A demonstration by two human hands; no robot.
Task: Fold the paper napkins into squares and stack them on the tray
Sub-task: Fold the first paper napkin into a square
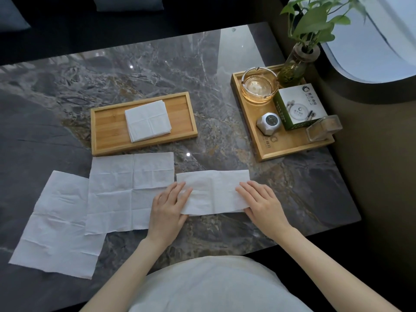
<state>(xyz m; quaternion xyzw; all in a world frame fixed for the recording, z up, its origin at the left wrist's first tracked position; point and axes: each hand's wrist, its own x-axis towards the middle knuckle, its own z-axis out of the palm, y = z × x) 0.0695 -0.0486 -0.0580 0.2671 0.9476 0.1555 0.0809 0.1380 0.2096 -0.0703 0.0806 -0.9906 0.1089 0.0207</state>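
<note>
A white napkin folded in half into a long rectangle (213,190) lies on the marble table near me. My left hand (170,206) presses flat on its left end and my right hand (258,199) presses flat on its right end, fingers spread. Two unfolded napkins lie to the left: one (126,188) beside my left hand, another (58,224) further left, slightly under it. Beyond them a long bamboo tray (108,127) holds a stack of square folded napkins (147,120).
A second bamboo tray (281,147) at the right holds a glass ashtray (258,86), a plant vase (295,66), a green-white box (301,106), a small white device (269,122) and a clear holder (324,128). The table's edge runs close to my body.
</note>
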